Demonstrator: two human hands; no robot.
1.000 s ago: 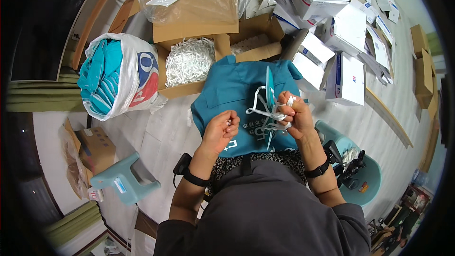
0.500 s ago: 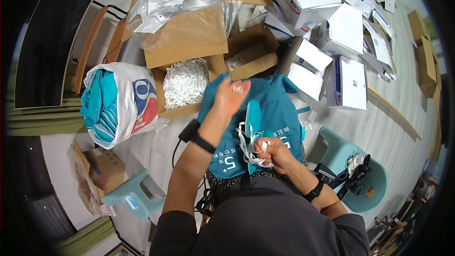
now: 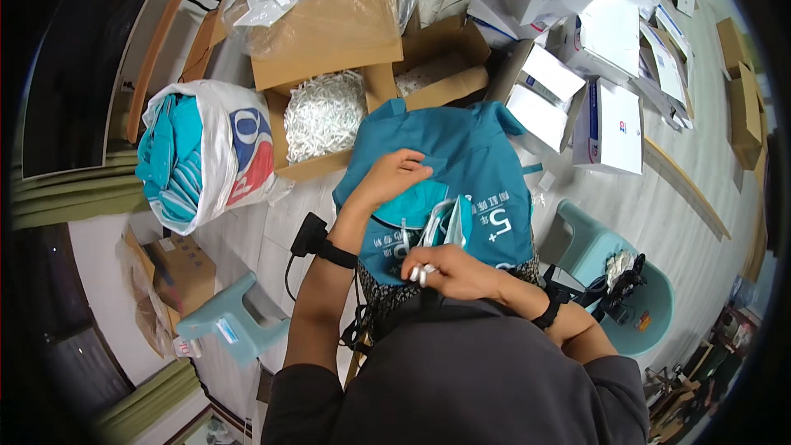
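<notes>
A teal cloth bag with white print lies across my lap. On it rests a flat, rounded teal piece, and beside that a folded teal-and-white piece. My left hand is over the upper edge of the flat piece, its fingers extended and slightly bent, with nothing visible in them. Closer to my body, my right hand is closed around white cords, whose ends show at the fingertips. What the right palm covers is hidden.
At the left stands a white sack full of teal pieces. Beyond the lap, a cardboard box holds a heap of white cords. White boxes crowd the far right. Pale blue stools flank me, the right stool carrying dark cables.
My left hand has come down and nearer, onto the teal piece. My right hand has moved left with its cords, and the teal pieces have spread apart on the bag.
</notes>
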